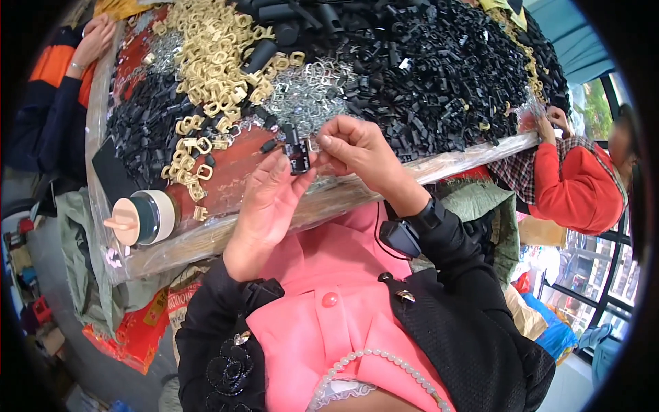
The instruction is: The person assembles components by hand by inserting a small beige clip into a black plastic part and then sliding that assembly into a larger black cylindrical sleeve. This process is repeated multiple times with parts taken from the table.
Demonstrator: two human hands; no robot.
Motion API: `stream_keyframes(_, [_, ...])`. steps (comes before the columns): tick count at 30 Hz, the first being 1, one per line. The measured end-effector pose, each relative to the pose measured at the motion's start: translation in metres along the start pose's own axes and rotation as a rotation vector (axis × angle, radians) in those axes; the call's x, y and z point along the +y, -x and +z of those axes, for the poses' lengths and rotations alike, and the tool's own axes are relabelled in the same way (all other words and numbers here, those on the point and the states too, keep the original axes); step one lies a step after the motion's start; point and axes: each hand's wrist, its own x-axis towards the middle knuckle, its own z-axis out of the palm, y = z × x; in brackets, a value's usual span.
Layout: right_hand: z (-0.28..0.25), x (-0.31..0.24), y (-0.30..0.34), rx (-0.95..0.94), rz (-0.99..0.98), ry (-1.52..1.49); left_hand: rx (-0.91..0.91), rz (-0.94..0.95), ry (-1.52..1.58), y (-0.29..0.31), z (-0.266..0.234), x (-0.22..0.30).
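Near the table's front edge, my left hand [264, 196] holds a small black plastic part [298, 159] upright between thumb and fingers. Beside it, on the right, the fingertips of my right hand [364, 152] are pinched together. A silvery glint shows between them and the part, too small to name. Just beyond my hands lies a heap of thin silver metal pieces [312, 93]. Beige plastic buckle-like rings [216, 58] are piled to its left, with several strewn toward the near edge. A loose black piece [268, 146] rests on the red tabletop close to my left hand.
Large heaps of black plastic parts [439, 75] cover the right and back of the table. A lidded cup [147, 216] stands at the near left corner. Plastic film wraps the wooden table edge [206, 237]. Co-workers' hands [93, 44] are at the left and right sides.
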Motion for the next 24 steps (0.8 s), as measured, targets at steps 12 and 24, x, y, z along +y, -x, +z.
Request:
stream_keyframes(12, [0.01,0.012,-0.003,-0.036,-0.028,0.196,-0.006,0.039,0.023,-0.006,-0.019,0.003])
stream_keyframes(24, [0.009,0.01,0.014,-0.112,-0.159,0.053,-0.009,-0.069,0.058,0.008,-0.013,0.002])
